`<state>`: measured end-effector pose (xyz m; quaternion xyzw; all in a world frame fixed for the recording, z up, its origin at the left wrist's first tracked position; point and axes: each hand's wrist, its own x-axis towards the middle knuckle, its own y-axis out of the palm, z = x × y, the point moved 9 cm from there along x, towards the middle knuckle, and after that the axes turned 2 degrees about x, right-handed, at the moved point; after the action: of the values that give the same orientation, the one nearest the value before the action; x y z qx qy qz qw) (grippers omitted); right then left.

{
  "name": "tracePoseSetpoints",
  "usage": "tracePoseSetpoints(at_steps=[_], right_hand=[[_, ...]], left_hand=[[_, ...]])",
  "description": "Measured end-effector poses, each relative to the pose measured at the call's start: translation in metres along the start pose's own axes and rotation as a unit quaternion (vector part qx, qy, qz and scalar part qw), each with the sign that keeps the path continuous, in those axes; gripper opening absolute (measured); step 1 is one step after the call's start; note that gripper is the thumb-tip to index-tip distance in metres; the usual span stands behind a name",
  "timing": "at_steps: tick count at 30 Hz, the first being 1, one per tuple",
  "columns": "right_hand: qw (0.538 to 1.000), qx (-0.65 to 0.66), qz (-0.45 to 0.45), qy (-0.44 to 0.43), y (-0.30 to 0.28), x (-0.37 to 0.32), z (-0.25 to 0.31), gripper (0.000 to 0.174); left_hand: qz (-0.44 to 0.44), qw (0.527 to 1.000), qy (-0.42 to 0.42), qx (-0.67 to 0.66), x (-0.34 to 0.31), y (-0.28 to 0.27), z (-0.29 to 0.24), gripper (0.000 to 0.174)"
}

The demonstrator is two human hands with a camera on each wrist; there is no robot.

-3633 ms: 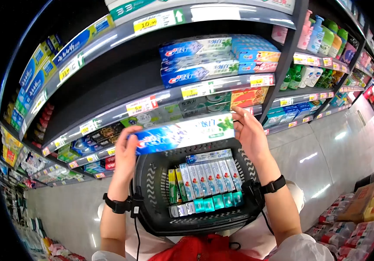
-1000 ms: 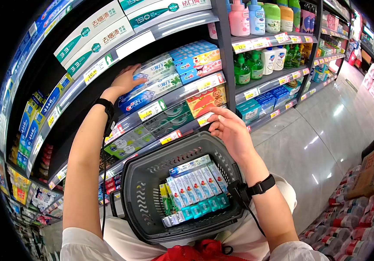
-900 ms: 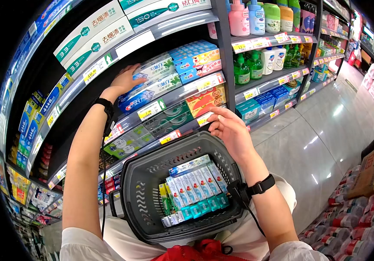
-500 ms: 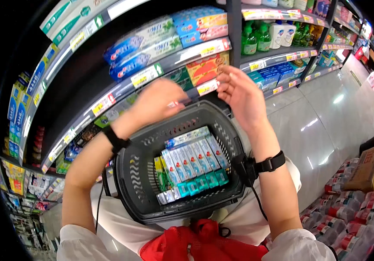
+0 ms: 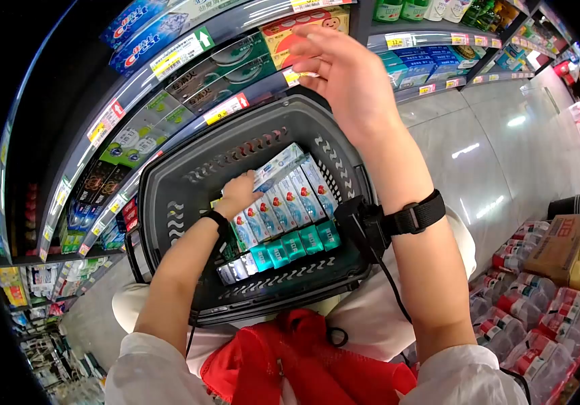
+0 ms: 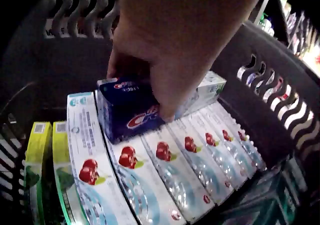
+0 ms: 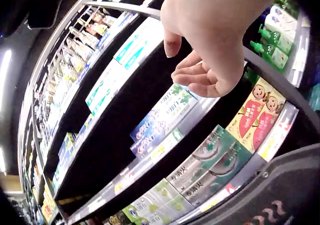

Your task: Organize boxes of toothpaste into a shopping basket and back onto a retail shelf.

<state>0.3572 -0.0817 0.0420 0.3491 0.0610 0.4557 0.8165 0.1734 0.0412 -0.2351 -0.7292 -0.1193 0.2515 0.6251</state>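
Inside the dark grey basket (image 5: 162,182), my left hand (image 5: 241,192) grips the end of a blue and white toothpaste box (image 6: 132,107). In the left wrist view its thumb and fingers straddle that box, which lies across a row of white boxes with cherries (image 6: 187,145). Two yellow-green boxes (image 6: 37,155) stand beside the row, and teal boxes (image 5: 295,245) line the near side. My right hand (image 5: 354,84) hangs above the basket's far right rim, fingers loosely bent, with nothing in it.
Shelves of toothpaste boxes (image 5: 148,40) curve around the far and left sides. Green pump bottles (image 7: 274,52) stand on a neighbouring shelf. Packs of plastic-wrapped bottles (image 5: 540,337) and a cardboard box (image 5: 557,248) lie at the right on the tiled floor.
My left hand has moved from the shelf down into the basket with a box. My right hand has risen a little in the head view, and the view has tilted downward.
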Motion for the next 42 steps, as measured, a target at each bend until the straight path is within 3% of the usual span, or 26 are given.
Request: tracePoseSetpoints(at_steps=[5, 8, 10, 11, 13, 15, 17, 19, 21, 22, 23, 25, 26, 27, 33, 35, 42], right_hand=[[0.996, -0.057, -0.01, 0.067, 0.003, -0.006, -0.035, 0.03], [0.979, -0.176, -0.024, 0.104, 0.002, -0.012, -0.053, 0.027], [0.958, -0.254, -0.089, 0.098, -0.007, -0.014, -0.064, 0.032], [0.94, -0.31, -0.108, 0.097, -0.011, -0.016, -0.069, 0.034], [0.923, -0.363, -0.079, 0.096, -0.008, -0.014, -0.088, 0.039], [0.905, -0.409, -0.046, 0.103, -0.006, -0.021, -0.105, 0.051], [0.908, -0.359, -0.015, 0.214, 0.009, -0.038, -0.12, 0.056], [0.916, -0.309, 0.066, 0.246, 0.032, -0.047, -0.133, 0.056], [0.935, -0.272, 0.045, 0.224, 0.043, -0.041, -0.13, 0.047], [0.937, -0.259, 0.027, 0.231, 0.037, -0.043, -0.127, 0.045], [0.94, -0.249, 0.016, 0.234, 0.041, -0.038, -0.129, 0.044], [0.939, -0.255, 0.0, 0.233, 0.037, -0.034, -0.129, 0.047], [0.945, -0.231, -0.014, 0.231, 0.035, -0.029, -0.129, 0.047], [0.95, -0.205, -0.03, 0.233, 0.034, -0.026, -0.13, 0.048], [0.959, -0.171, -0.048, 0.223, 0.033, -0.026, -0.131, 0.053], [0.96, -0.163, -0.055, 0.219, 0.032, -0.028, -0.129, 0.054], [0.98, -0.059, -0.001, 0.191, 0.037, -0.027, -0.115, 0.048]], left_hand=[[0.018, 0.994, -0.031, -0.107, -0.018, -0.067, 0.005, 0.043], [0.008, 0.991, -0.029, -0.128, -0.052, -0.101, 0.012, 0.038], [-0.009, 0.962, -0.004, -0.274, -0.073, -0.119, 0.017, 0.032], [-0.015, 0.962, -0.008, -0.274, -0.083, -0.131, 0.02, 0.032], [0.016, 0.917, -0.053, -0.395, -0.103, -0.139, 0.026, 0.035], [-0.005, 0.901, -0.071, -0.428, -0.114, -0.142, 0.037, 0.033], [-0.073, 0.883, -0.04, -0.461, -0.127, -0.169, 0.034, 0.031], [-0.08, 0.896, -0.044, -0.434, -0.131, -0.183, 0.041, 0.027], [-0.083, 0.848, -0.035, -0.523, -0.135, -0.195, 0.051, 0.026], [-0.077, 0.854, -0.027, -0.513, -0.135, -0.196, 0.049, 0.026], [-0.138, 0.8, -0.022, -0.584, -0.136, -0.205, 0.063, 0.028], [-0.143, 0.773, -0.008, -0.618, -0.138, -0.211, 0.071, 0.032], [-0.202, 0.749, -0.049, -0.629, -0.144, -0.22, 0.084, 0.034], [-0.18, 0.768, -0.093, -0.607, -0.149, -0.223, 0.086, 0.036], [-0.215, 0.749, -0.077, -0.622, -0.145, -0.216, 0.099, 0.047], [-0.217, 0.711, -0.063, -0.665, -0.144, -0.216, 0.099, 0.05], [-0.281, 0.676, -0.051, -0.679, -0.146, -0.222, 0.098, 0.046]])
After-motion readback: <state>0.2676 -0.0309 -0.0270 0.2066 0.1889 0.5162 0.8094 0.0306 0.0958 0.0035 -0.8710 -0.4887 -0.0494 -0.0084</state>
